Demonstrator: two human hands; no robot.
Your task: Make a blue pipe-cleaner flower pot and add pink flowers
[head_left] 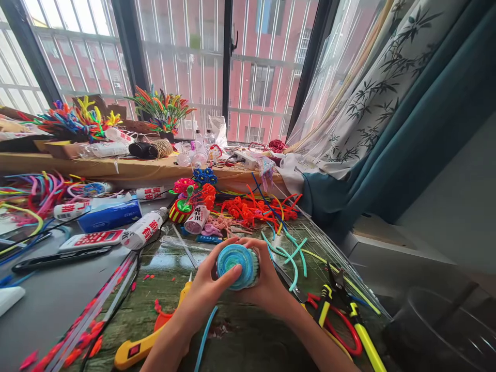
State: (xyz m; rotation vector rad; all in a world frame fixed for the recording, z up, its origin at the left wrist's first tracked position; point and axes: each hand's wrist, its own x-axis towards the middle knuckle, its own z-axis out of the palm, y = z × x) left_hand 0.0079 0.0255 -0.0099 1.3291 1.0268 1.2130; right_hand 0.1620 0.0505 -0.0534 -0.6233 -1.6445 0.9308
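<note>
Between both hands, above the table, is a round blue and teal piece wound in a spiral of fuzzy pipe cleaner point(232, 258); its flat coiled face is toward me. My left hand point(211, 281) grips it from the left, thumb pressed across the coil. From the right, my right hand point(265, 271) is wrapped around its side, fingers partly hidden behind it. A yellow hot glue gun point(145, 346) lies under my left forearm, near a loose blue pipe cleaner point(206, 330). To the right of my right hand are several teal pipe cleaners point(289, 253).
Yellow-black pliers point(358, 320) and red-handled scissors point(349, 330) lie at the right. Red pipe-cleaner pieces point(251, 209) pile up at the back, beside a striped flower pot point(180, 212). Bottles point(143, 230), a red calculator point(93, 238) and a blue pack point(110, 214) stand left.
</note>
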